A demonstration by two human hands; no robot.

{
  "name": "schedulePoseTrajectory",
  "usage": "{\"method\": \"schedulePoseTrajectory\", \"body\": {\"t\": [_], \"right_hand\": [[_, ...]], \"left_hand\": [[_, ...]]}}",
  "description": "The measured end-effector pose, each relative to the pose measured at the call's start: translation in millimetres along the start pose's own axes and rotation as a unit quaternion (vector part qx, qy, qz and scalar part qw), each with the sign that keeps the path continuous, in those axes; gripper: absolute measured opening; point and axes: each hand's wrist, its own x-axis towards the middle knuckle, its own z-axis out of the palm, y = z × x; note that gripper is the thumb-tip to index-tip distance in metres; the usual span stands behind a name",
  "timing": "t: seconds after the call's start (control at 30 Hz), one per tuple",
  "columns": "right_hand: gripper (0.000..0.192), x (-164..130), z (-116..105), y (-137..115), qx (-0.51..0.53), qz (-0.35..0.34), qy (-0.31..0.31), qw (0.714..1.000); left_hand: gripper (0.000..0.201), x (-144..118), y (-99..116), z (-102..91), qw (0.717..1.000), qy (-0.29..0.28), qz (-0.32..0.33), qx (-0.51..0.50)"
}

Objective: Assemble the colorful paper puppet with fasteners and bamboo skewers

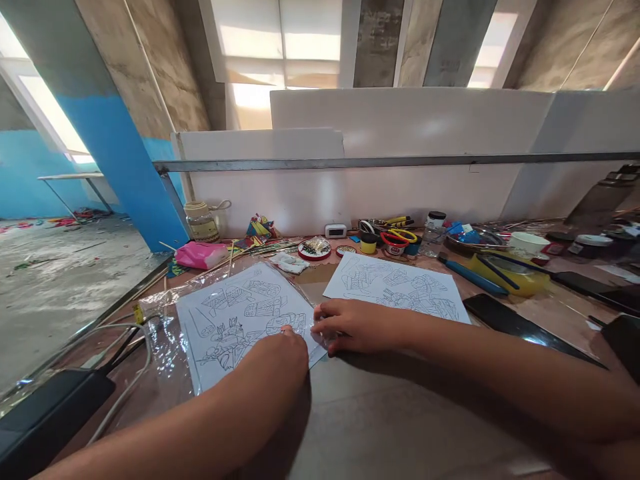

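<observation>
A white sheet with line drawings (227, 300) lies on the table with clear plastic film (165, 347) around and partly over it. My left hand (283, 357) rests on the sheet's lower right part, fingers curled and mostly hidden beneath the hand; what they hold, if anything, is out of sight. Close beside it, my right hand (353, 325) has its fingers bent together at the sheet's right edge, pinching the clear film. A second sheet with line drawings (400, 290) lies behind my right hand and forearm, partly covered by them.
Along the back stand a red-rimmed dish of beads (315, 249), a small white clock (335, 231), pliers (397, 221) and jars (433, 230). A dark phone (525, 327) lies at right. A black box (55, 413) with cables sits at left, near a pink bag (201, 255).
</observation>
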Motion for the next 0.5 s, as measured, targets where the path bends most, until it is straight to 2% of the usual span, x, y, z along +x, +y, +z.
{"method": "schedulePoseTrajectory", "body": {"t": [0.07,0.17,0.27,0.4,0.5], "right_hand": [[0.023,0,2,-1,-0.036,-0.027,0.009,0.999],[0.026,1,9,0,-0.119,-0.073,0.021,0.990],[0.024,5,14,3,-0.156,-0.063,0.072,0.983],[0.023,11,10,2,-0.094,-0.020,0.185,0.978],[0.018,14,2,-3,-0.031,-0.011,0.215,0.976]], "left_hand": [[0.025,2,-1,1.3,1.000,-0.006,-0.012,0.019],[0.029,7,1,1.3,0.999,0.004,-0.039,0.038],[0.035,9,3,-2.9,0.996,0.002,-0.063,0.064],[0.026,3,1,-12.2,0.993,-0.007,-0.065,0.096],[0.015,-4,-4,-20.7,0.992,-0.049,-0.067,0.092]]}}
